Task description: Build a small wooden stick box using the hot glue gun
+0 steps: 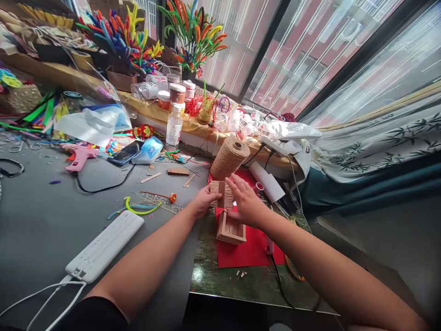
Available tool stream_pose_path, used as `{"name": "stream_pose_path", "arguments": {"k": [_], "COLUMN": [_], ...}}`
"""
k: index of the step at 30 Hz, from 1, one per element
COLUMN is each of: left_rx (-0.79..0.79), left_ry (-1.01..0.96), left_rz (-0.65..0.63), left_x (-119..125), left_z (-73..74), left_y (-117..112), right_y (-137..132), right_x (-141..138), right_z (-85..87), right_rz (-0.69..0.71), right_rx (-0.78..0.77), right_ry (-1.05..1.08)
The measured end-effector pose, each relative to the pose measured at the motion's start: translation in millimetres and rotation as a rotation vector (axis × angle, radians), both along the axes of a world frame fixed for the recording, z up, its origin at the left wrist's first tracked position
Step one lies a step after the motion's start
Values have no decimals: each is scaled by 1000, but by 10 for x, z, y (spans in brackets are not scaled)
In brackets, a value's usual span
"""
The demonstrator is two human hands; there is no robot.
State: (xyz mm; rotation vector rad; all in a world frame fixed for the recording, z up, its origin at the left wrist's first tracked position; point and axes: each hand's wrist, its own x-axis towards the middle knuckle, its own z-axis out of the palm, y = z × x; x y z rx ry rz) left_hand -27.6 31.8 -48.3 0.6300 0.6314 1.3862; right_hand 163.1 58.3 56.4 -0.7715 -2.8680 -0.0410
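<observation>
My left hand (202,202) grips the left side of a ribbed tan panel (228,198) with a flat brown strip down its middle. On the panel's right side lie the bent fingers of my right hand (248,202), its thumb lower down near a small wooden stick box (230,238). That box stands open-topped on a red sheet (246,255), just below the panel. Right behind the panel, a big spool of twine (230,158) stands tilted in view. The panel's far side and some fingertips are hidden.
A hot glue gun (269,246) lies partly under my right forearm, its black cord trailing forward. On the grey table are a white power strip (105,246), a pink glue gun (80,156), a phone (126,152) and a clear ruler (160,201). Jars (177,93) line the ledge.
</observation>
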Motion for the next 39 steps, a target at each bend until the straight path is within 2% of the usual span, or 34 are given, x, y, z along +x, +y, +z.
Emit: {"name": "stream_pose_path", "arguments": {"k": [2,8,14,16,18,21,22,23,25,29,31,35,39], "left_rx": [-8,10,61,54,46,63,74,82,78,27,12,-14,-55], "left_ry": [19,128,72,96,109,65,50,43,53,48,28,76,107], "left_rz": [80,183,98,115,161,262,300,341,434,549,544,529,533], "left_x": [10,31,-1,-4,5,46,63,78,97,61,27,3,33], "left_z": [-44,-143,-131,-125,-121,-115,-113,-109,-97,-46,-26,-45,-88], "left_y": [36,100,135,136,137,144,145,145,139,127,134,164,180], "right_y": [42,115,180,209,239,284,299,313,337,358,367,431,518], "right_x": [-56,-218,-156,-93,-70,-207,-302,-412,-646,-933,-946,-863,-811], "right_z": [-60,-170,-114,-141,-207,-355,-406,-452,-512,-507,-487,-495,-562], "right_rz": [-60,-173,-166,-166,-215,-418,-484,-534,-581,-424,-387,-399,-394], "right_rx": [0,33,-27,-152,-377,-779,-877,-913,-826,-595,-549,-459,-467], "right_ry": [-57,-165,-74,28,212,611,723,807,919,835,783,686,625]}}
